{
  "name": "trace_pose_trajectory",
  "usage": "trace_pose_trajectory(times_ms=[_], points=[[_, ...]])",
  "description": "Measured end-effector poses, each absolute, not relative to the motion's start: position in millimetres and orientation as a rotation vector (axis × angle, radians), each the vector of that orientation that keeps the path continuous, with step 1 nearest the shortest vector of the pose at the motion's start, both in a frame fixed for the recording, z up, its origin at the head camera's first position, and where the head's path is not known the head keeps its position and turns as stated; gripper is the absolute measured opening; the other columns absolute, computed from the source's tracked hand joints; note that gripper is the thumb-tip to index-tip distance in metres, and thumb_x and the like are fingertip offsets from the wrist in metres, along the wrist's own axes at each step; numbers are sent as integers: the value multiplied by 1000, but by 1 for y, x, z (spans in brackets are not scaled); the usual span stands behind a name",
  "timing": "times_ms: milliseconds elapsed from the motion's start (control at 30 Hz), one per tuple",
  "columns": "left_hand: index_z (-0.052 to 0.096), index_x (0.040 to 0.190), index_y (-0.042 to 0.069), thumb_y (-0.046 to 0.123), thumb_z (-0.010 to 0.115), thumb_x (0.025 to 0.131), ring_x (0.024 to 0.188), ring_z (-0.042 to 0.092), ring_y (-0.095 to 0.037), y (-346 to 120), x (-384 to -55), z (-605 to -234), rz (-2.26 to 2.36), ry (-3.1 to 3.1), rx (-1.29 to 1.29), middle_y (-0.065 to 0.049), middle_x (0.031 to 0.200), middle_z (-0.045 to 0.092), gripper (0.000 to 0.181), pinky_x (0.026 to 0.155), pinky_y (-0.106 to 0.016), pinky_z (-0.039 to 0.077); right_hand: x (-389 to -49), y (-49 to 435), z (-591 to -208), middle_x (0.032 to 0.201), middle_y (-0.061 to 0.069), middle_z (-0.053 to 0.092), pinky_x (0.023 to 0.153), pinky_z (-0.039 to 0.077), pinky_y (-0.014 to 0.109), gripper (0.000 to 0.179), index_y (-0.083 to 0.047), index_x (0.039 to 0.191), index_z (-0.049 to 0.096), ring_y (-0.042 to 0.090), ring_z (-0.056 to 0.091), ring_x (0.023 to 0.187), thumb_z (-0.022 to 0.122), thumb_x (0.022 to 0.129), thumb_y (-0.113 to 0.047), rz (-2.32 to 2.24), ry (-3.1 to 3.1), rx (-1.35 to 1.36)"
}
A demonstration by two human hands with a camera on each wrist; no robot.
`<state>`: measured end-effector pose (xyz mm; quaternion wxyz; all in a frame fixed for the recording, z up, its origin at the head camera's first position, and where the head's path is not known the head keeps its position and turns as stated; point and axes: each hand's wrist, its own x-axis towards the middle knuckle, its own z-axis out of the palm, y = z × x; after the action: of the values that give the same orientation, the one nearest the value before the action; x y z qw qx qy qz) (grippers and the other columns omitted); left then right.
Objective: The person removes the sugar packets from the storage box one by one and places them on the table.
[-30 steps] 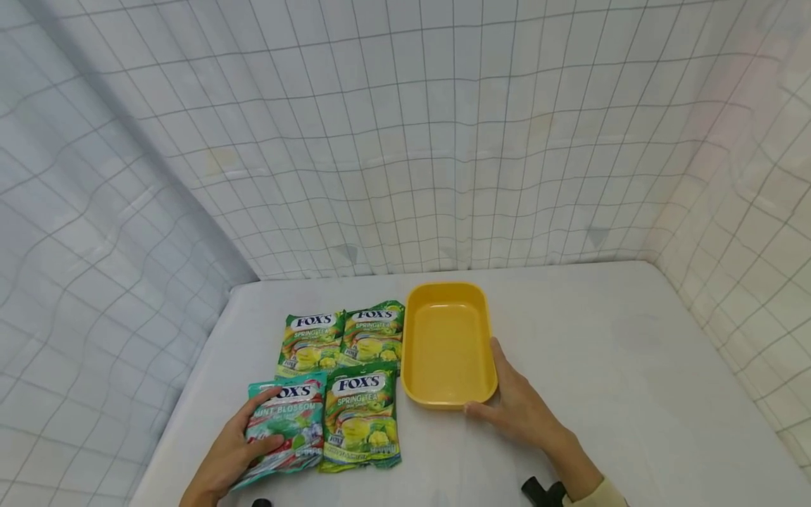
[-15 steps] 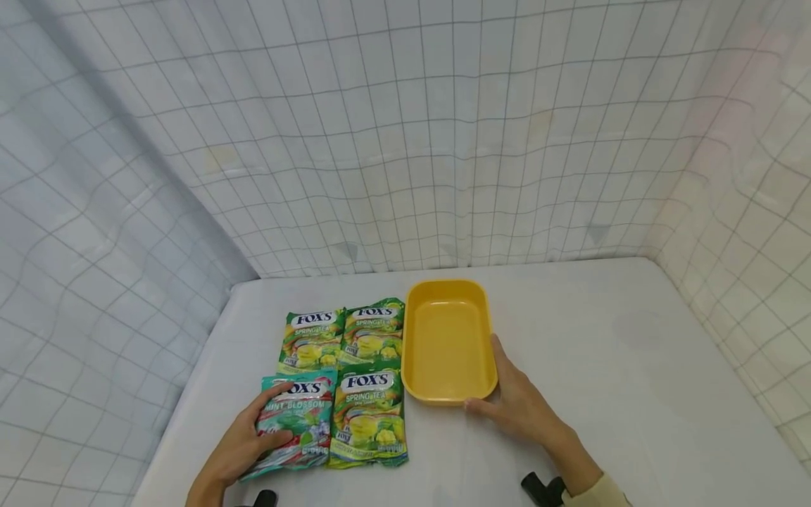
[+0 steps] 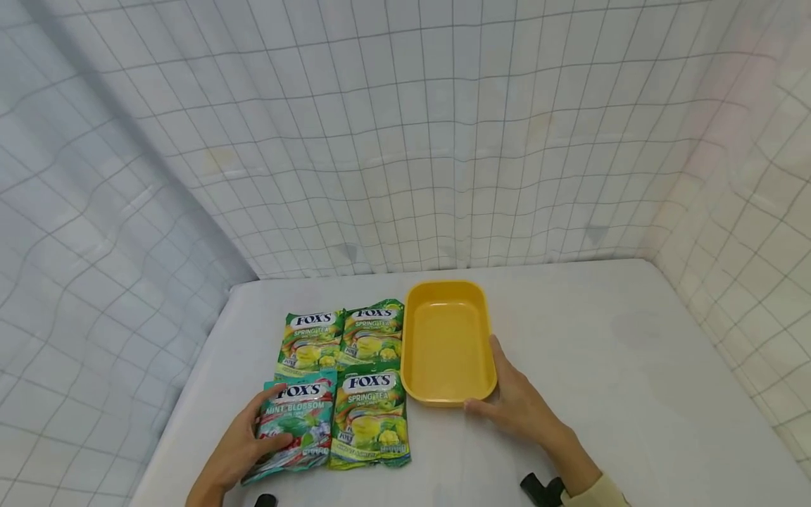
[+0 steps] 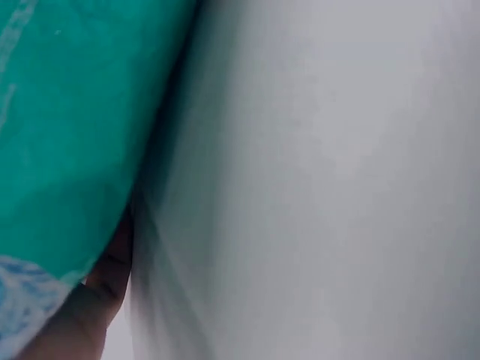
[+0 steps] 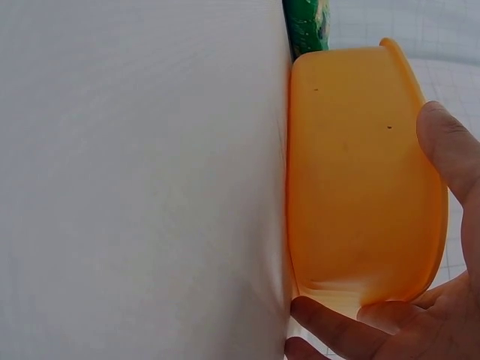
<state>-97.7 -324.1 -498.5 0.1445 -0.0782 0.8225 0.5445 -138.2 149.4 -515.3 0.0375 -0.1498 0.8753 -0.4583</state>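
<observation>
My left hand [image 3: 236, 449] grips the teal Fox's Mint Blossom candy bag [image 3: 303, 424] at its left side, thumb on the front. In the left wrist view a finger [image 4: 110, 270] lies along the edge of the teal bag [image 4: 67, 127]. Right beside it lies a green Fox's Spring Tea candy bag [image 3: 370, 415], edges meeting. My right hand [image 3: 522, 407] holds the near right corner of a yellow rectangular tray [image 3: 446, 345]. The right wrist view has the thumb on the rim of the tray [image 5: 360, 172], with fingers at its side.
Two more green Spring Tea bags, a left one [image 3: 309, 345] and a right one [image 3: 374, 334], form the row behind. The right one sits against the tray's left wall. White cloth covers the table [image 3: 602, 352]; gridded white curtains [image 3: 418, 141] hang around it.
My left hand has slid the Mint Blossom bag a little to the right, and the front Spring Tea bag has shifted right with it. The tray and right hand look unchanged.
</observation>
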Motion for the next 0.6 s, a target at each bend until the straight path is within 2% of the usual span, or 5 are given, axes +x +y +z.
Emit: trace_pose_trajectory(times_ms=[167,300,433,600], points=[[25,159,10,18,83,88,126,51,-43,-323,-95,-492,1490,2446,-251,-27,154,34,92,89,-37,53,-138,149,-514,169,8,14,119,25,53,131,-16,165,-5,29,25,151,88,77,-48,-1413,2689,-464],[19,160,6,22,78,92,138,36,-54,-323,-90,-487,1485,2450,-244,-32,158,25,91,102,-53,48,-138,148,-512,169,9,13,119,25,53,131,-14,165,-4,30,23,151,88,77,-48,-1405,2686,-448],[15,160,3,25,76,94,144,24,-56,-324,-86,-482,1486,2475,-237,-33,160,20,92,112,-64,33,-137,148,-512,169,10,11,119,24,54,131,-13,164,-5,30,21,152,87,78,-50,-1396,2678,-433],[14,161,4,24,76,94,144,22,-56,-323,-85,-475,1477,2531,-229,-33,162,16,93,113,-64,30,-137,148,-512,169,8,9,119,23,54,132,-14,164,-6,29,19,152,86,78,-51,-1422,2659,-436]])
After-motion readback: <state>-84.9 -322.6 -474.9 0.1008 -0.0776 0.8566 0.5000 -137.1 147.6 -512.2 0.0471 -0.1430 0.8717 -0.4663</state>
